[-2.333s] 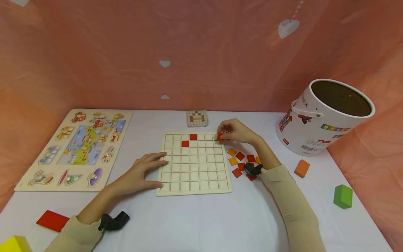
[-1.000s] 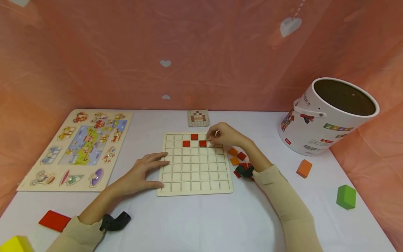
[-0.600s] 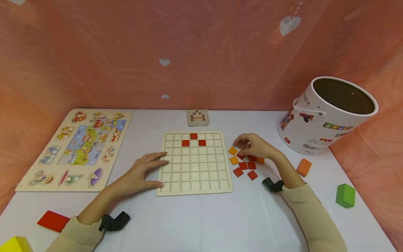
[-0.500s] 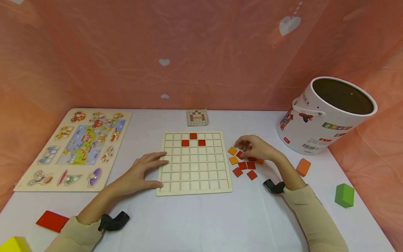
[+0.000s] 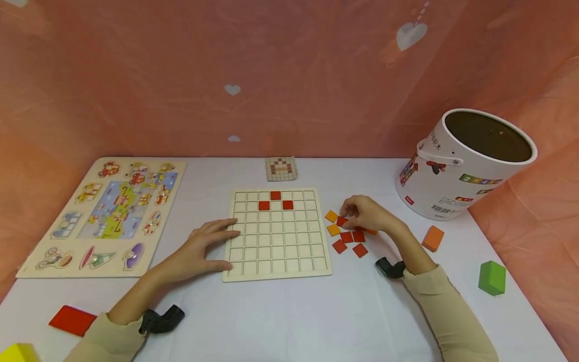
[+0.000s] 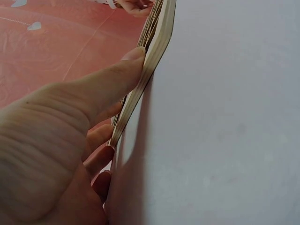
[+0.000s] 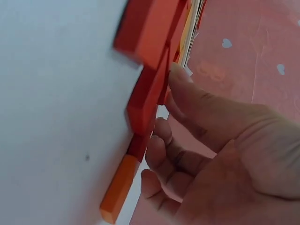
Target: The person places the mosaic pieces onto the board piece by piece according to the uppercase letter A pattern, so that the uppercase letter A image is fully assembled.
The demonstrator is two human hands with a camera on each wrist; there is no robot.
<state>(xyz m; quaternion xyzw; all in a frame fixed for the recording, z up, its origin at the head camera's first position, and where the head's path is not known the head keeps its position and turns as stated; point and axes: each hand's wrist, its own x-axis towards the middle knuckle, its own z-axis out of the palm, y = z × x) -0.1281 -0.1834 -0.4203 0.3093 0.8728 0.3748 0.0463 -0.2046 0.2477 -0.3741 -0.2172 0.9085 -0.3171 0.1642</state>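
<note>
Nearby: bucket (image 5: 461, 166), orange block (image 5: 432, 238) | right grip (image 5: 368, 215) pinches red tile (image 5: 342, 221) | left grip (image 5: 199, 249) flat, steadying grid board (image 5: 277, 232)

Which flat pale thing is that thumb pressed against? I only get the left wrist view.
Observer: A wooden grid board; the left hand lies flat at its left edge.
Operator: Is anything on it?
Observer: Three placed tiles, all red, sit in its top two rows.
Operator: And the other hand?
Observer: The right hand pinches a loose red tile in a pile of red and orange ones to the right of the board.
</note>
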